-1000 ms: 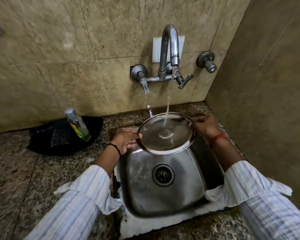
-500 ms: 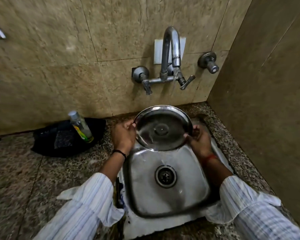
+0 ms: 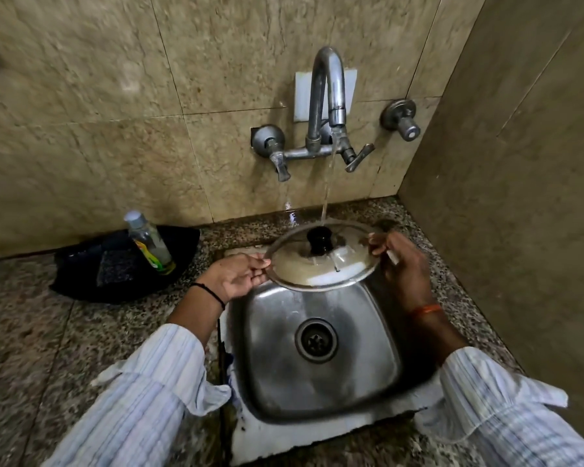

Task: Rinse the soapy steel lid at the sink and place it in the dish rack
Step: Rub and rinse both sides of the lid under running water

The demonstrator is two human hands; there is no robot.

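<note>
Half a second ago the steel lid showed its hollow underside; now it is flipped, black knob up under the tap stream. The left hand pinches its left rim and the right hand its right rim. It lies near-flat over the sink back edge, with open basin below.

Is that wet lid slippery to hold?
Probably: water runs over the lid and it may be soapy. Both hands, left and right, pinch its thin rim, which suggests care. It looks stiff steel, unlikely to bend.
</note>
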